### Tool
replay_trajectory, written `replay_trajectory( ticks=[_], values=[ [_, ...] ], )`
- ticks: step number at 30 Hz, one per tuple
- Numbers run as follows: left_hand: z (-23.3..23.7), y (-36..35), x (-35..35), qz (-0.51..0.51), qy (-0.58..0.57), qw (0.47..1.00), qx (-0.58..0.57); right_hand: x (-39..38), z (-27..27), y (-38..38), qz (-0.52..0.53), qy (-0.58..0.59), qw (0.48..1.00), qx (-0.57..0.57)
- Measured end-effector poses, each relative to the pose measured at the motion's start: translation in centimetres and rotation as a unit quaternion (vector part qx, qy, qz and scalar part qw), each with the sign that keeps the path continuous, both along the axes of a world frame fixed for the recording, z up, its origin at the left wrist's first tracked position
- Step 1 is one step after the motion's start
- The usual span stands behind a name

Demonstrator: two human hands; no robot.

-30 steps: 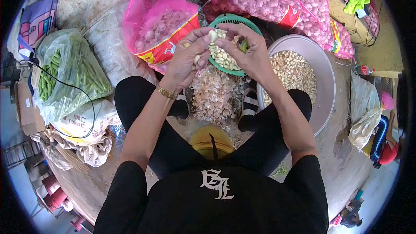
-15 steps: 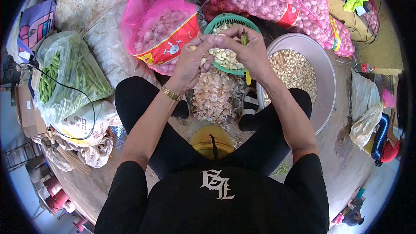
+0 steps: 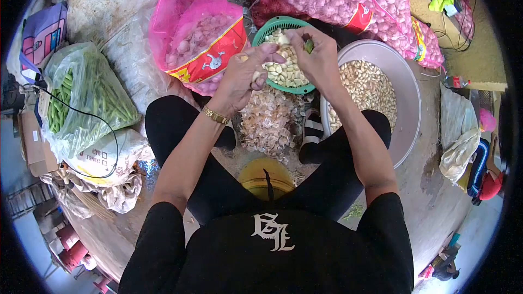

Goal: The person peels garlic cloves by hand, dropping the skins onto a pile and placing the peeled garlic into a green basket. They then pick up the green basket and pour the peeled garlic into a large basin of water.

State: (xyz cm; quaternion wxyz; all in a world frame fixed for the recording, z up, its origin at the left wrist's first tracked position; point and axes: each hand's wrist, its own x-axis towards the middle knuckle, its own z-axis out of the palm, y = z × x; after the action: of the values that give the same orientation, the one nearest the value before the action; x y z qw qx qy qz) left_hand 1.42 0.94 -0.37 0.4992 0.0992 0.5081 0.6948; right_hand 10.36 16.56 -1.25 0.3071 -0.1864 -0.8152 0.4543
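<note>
Above the green basket (image 3: 281, 23) of peeled garlic cloves (image 3: 289, 72), my two hands are a little apart. My left hand (image 3: 243, 76) is curled around pale garlic cloves, with its thumb and forefinger toward the basket. Closed around a knife with a greenish handle (image 3: 309, 46), my right hand (image 3: 318, 60) also has its thumb and forefinger near a pale clove at the basket's upper part. The knife's blade is mostly hidden. Below the basket lies a heap of garlic skins (image 3: 268, 120).
A large pale basin (image 3: 409, 98) of unpeeled cloves stands at the right. Pink net bags of garlic (image 3: 199, 35) are behind and left. A clear bag of green beans (image 3: 90, 95) lies farther left. My legs flank a yellow container (image 3: 265, 177).
My hands were touching at the fingertips and have moved apart. The right one shifted slightly toward the basket, and the left one's fingers have loosened a little.
</note>
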Motion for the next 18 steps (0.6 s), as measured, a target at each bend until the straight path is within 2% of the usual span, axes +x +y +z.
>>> replay_trajectory(
  ticks=[1, 2, 4, 8, 10, 11, 13, 14, 16, 18],
  values=[
    [-0.1, 0.2, 0.0, 0.012, 0.016, 1.0, -0.021, -0.1, -0.4, 0.7, -0.038, -0.015, 0.997, 0.06],
    [-0.5, 0.2, -0.2, 0.011, 0.015, 1.0, -0.021, 0.0, -0.9, 1.7, -0.039, -0.016, 0.997, 0.061],
    [-1.4, -0.1, -0.8, 0.018, -0.089, 0.995, 0.045, 0.1, -1.0, 3.1, -0.024, -0.073, 0.982, 0.172],
    [-2.4, -0.3, -1.7, 0.012, -0.153, 0.985, 0.077, -0.2, 0.5, 2.6, -0.052, -0.074, 0.984, 0.156],
    [-2.6, -0.2, -1.8, 0.048, -0.162, 0.984, 0.049, 0.2, 1.7, 1.3, 0.056, -0.005, 0.998, 0.03],
    [-2.4, 0.0, -1.5, 0.05, -0.162, 0.984, 0.049, 0.3, 1.7, 0.4, 0.058, -0.005, 0.998, 0.03],
    [-1.1, 0.5, -0.6, 0.103, -0.176, 0.979, 0.009, 0.6, 1.5, -1.3, 0.181, 0.019, 0.982, 0.049],
    [-1.7, 0.3, -0.7, 0.103, -0.177, 0.979, 0.008, 0.7, 1.2, -1.9, 0.191, -0.012, 0.979, 0.065],
    [-3.5, -0.2, -1.4, -0.003, -0.196, 0.972, 0.128, 0.7, 0.3, -2.5, 0.19, -0.032, 0.98, 0.057],
    [-4.1, -0.5, -2.1, -0.028, -0.195, 0.969, 0.146, 0.5, -0.1, -2.6, 0.19, -0.051, 0.979, 0.051]
  ],
)
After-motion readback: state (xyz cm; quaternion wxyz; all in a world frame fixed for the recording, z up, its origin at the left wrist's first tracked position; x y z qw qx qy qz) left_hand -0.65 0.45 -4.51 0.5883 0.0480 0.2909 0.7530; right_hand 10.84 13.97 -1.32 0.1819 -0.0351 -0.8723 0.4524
